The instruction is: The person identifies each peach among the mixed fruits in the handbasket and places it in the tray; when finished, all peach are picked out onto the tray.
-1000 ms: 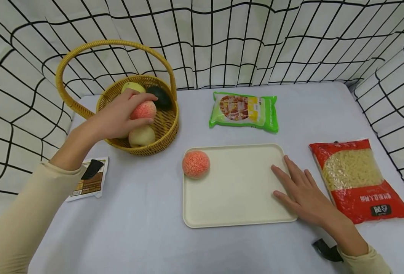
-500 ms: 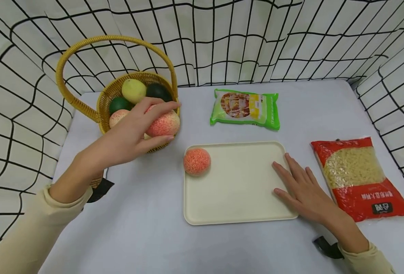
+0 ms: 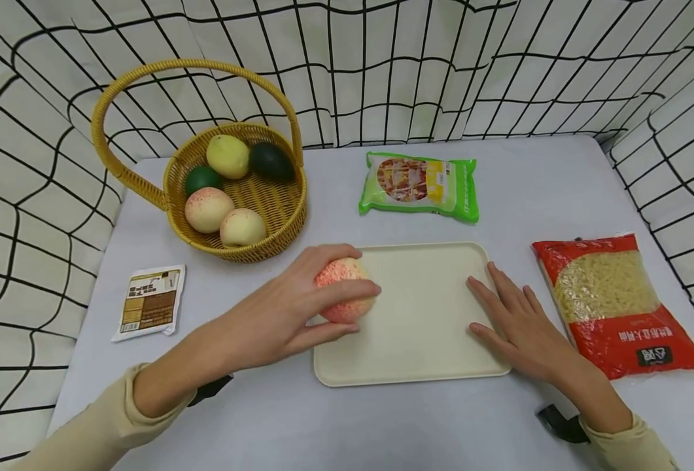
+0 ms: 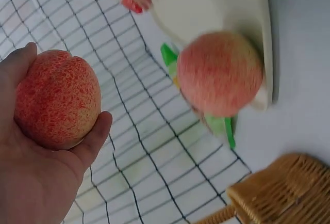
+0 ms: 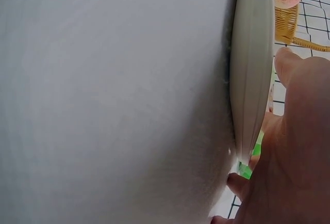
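Observation:
My left hand (image 3: 299, 301) grips a red-and-yellow peach (image 3: 339, 307) over the left end of a cream rectangular tray (image 3: 417, 327). In the left wrist view, thumb and fingers curl round this peach (image 4: 59, 100). A second peach (image 4: 221, 74) sits on the tray there; in the head view it is hidden behind the hand and the held fruit. My right hand (image 3: 520, 330) rests at the tray's right edge with its fingers spread and straight. The right wrist view shows that hand (image 5: 294, 146) beside the tray's side wall (image 5: 252, 64).
At the back left stands a yellow wicker basket (image 3: 290, 229) with a tall handle, holding peaches, a lemon and dark green fruit. Behind the tray lies a green food packet (image 3: 420, 188), on the right a red pasta bag (image 3: 623, 307), on the left a small brown-white sachet (image 3: 151, 302).
My left hand has carried the peach out of the basket, rightward and toward me, to above the tray. Two peaches stay in the basket. My right hand has kept its place.

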